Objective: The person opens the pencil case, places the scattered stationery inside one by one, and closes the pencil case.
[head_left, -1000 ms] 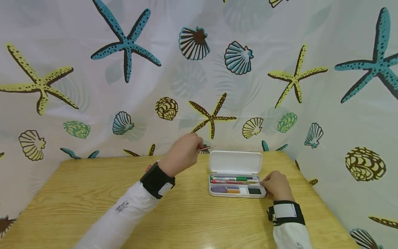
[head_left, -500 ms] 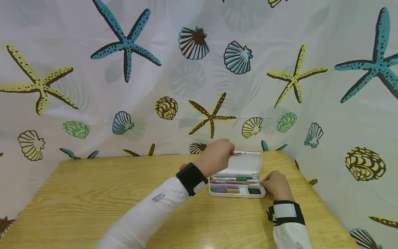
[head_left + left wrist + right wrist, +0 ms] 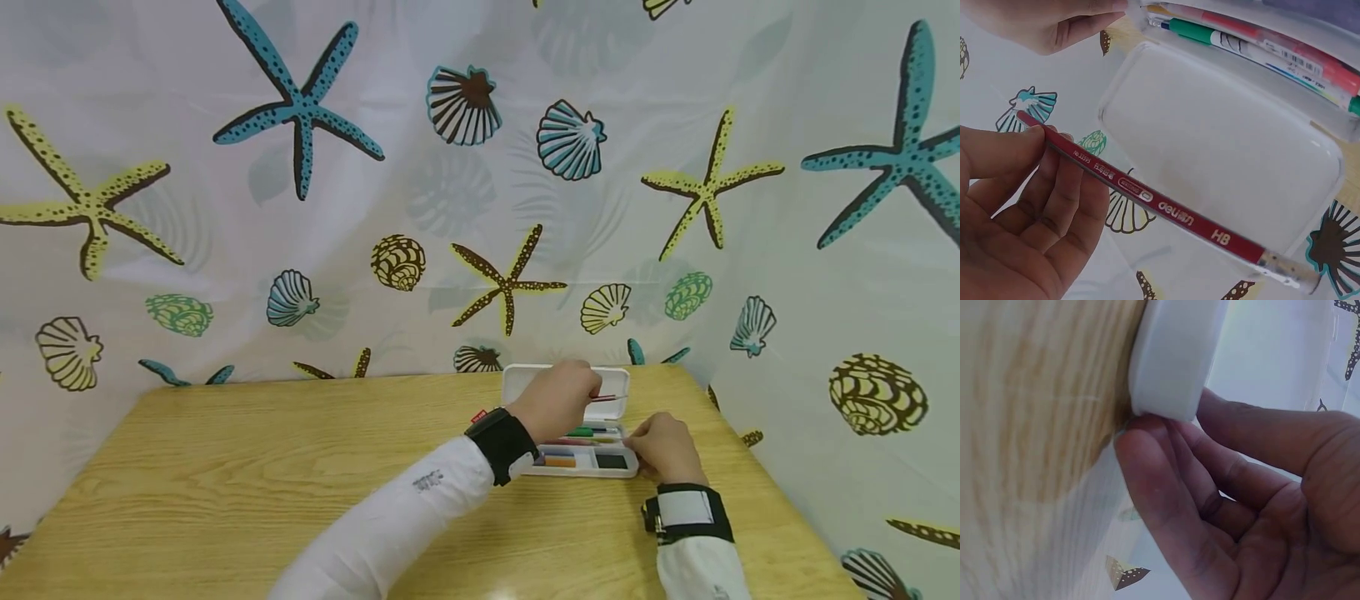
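My left hand (image 3: 558,402) pinches a red HB pencil (image 3: 1147,195) between thumb and fingers, and holds it in front of the raised lid. The pencil's silvery end points away from the palm in the left wrist view. Below lies a white pencil case (image 3: 585,473), its lid (image 3: 1210,137) tipped back. Inside are a green-and-white pen (image 3: 1235,44), a red pen (image 3: 1291,53) and an orange-and-white eraser (image 3: 559,462), partly hidden by my left hand. My right hand (image 3: 663,448) grips the case's right end, thumb at the rim and fingers against the outer wall.
The case stands on a wooden table (image 3: 300,467) near its back right. Close behind the table hangs a white curtain (image 3: 420,350) printed with starfish and shells; it also runs along the right side.
My left hand has moved right and a little down with the pencil, from left of the case to over it, covering its left part. My right hand stays at the case's end.
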